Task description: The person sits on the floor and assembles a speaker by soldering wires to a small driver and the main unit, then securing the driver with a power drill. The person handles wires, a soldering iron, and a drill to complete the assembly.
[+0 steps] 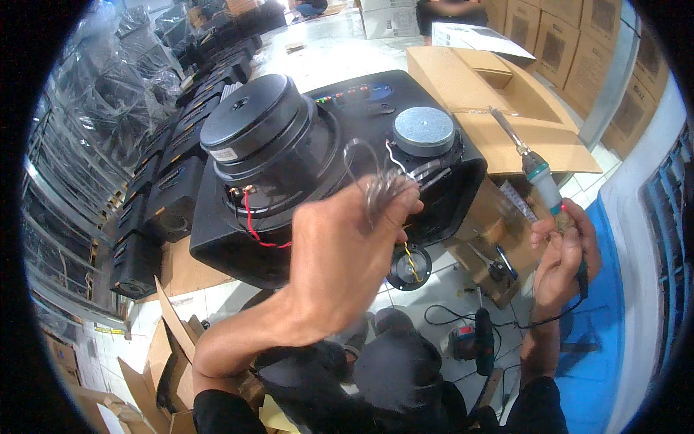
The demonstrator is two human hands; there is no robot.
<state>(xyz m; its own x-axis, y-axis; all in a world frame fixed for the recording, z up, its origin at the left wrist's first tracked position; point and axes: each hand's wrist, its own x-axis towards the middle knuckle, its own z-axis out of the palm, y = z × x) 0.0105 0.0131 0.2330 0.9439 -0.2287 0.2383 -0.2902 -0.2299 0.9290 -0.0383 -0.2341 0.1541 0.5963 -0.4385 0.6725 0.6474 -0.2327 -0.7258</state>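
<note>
Fingers closed, my left hand [340, 249] grips a loose coil of silvery solder wire [381, 189], slightly smeared by motion. It is held over a black speaker front panel [235, 253]. On that panel sit a large woofer [246, 119] with a red wire [253, 230] and a smaller round driver [424, 132] with a grey magnet and white wire. My right hand [567, 253], off to the right, holds a soldering iron [547, 192] by its green and white handle, tip pointing up and away. Below the panel lies a small round black speaker [410, 269] with yellow wire.
An opened cardboard box [499, 137] stands behind right; a smaller carton [488, 264] holds tools. A cordless drill [483, 341] and cable lie on the tiles. Black speaker cabinets [170, 192] line the left. Torn cardboard [155, 354] lies lower left. Another person [452, 14] is at the back.
</note>
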